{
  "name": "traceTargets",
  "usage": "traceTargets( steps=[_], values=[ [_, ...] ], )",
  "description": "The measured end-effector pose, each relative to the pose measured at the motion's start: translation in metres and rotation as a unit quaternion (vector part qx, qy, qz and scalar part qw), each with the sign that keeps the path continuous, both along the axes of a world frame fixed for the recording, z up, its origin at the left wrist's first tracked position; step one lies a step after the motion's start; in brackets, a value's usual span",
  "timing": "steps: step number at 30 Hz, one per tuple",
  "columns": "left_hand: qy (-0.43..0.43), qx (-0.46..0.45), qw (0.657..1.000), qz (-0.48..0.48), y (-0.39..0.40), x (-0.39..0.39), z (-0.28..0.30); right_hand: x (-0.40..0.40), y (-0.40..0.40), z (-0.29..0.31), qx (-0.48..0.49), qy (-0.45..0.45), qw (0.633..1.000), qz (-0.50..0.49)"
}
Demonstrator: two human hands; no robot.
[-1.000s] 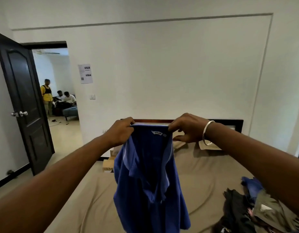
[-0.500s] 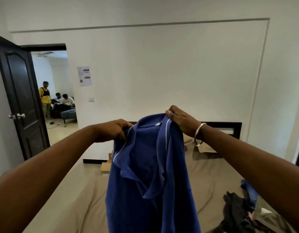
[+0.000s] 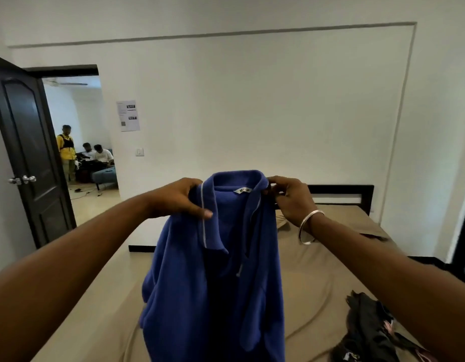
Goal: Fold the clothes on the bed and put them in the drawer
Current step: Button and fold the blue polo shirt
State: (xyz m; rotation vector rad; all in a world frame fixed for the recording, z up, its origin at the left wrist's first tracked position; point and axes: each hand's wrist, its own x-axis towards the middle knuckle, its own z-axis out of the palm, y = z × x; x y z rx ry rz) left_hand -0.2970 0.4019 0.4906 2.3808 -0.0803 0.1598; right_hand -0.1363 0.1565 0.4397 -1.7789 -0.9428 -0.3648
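A blue collared shirt (image 3: 215, 288) with thin white piping hangs in the air over the bed (image 3: 317, 259), its collar up and the neck label facing me. My left hand (image 3: 178, 201) grips the shirt at the left shoulder, beside the collar. On the other side, my right hand (image 3: 291, 198), with a silver bangle on the wrist, pinches the right end of the collar. The shirt's lower part runs out of the bottom of the frame. A heap of dark clothes (image 3: 372, 333) lies on the bed at the lower right.
The bed has a tan sheet and a dark headboard (image 3: 341, 195) against the white wall. A dark door (image 3: 27, 158) stands open at the left. Through the doorway, three people (image 3: 87, 152) are in another room. No drawer is in view.
Both hands have shifted their hold and turned the shirt, so the collar opening and label now face me. The view has tipped slightly down and toward the bed.
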Motion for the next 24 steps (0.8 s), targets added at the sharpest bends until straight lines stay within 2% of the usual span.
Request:
traceTargets(
  steps=[1,2,4,5,7,9,11,13,15,18,19,21,24],
  values=[
    [0.02,0.014,1.0,-0.013,0.006,-0.001,-0.002,0.001,-0.001,-0.002,0.004,0.012,1.0,-0.002],
    [0.012,0.07,0.998,0.002,0.012,0.001,-0.005,0.001,-0.001,-0.004,-0.01,0.024,1.0,0.003],
    [-0.052,0.192,0.978,0.063,0.016,0.006,-0.013,0.0,0.002,-0.007,-0.057,0.075,0.995,0.039],
    [-0.082,0.215,0.969,0.089,0.016,0.008,-0.019,-0.002,0.004,-0.009,-0.061,0.115,0.989,0.074],
    [-0.128,0.207,0.963,0.117,0.016,0.011,-0.03,-0.004,0.003,-0.008,-0.058,0.169,0.972,0.151],
    [-0.16,0.181,0.96,0.143,0.018,0.01,-0.038,-0.002,-0.005,-0.006,-0.091,0.173,0.963,0.184],
    [-0.175,0.147,0.96,0.163,0.021,0.005,-0.043,0.003,-0.013,-0.005,-0.147,0.096,0.975,0.136],
    [-0.179,0.123,0.962,0.165,0.025,-0.001,-0.046,0.003,-0.019,-0.01,-0.152,0.046,0.983,0.089],
    [-0.194,0.105,0.961,0.165,0.026,-0.006,-0.048,-0.001,-0.021,-0.017,-0.106,-0.017,0.994,0.018],
    [-0.225,0.083,0.956,0.171,0.025,-0.01,-0.05,-0.006,-0.021,-0.029,-0.025,-0.107,0.988,-0.104],
    [-0.234,0.077,0.954,0.169,0.025,-0.01,-0.05,-0.007,-0.02,-0.032,0.005,-0.108,0.987,-0.116],
    [-0.237,0.071,0.954,0.171,0.025,-0.01,-0.051,-0.006,-0.017,-0.036,0.06,-0.05,0.992,-0.097],
    [-0.253,0.082,0.944,0.198,0.027,-0.013,-0.054,-0.007,-0.02,-0.034,0.056,0.039,0.997,-0.033]
  ],
)
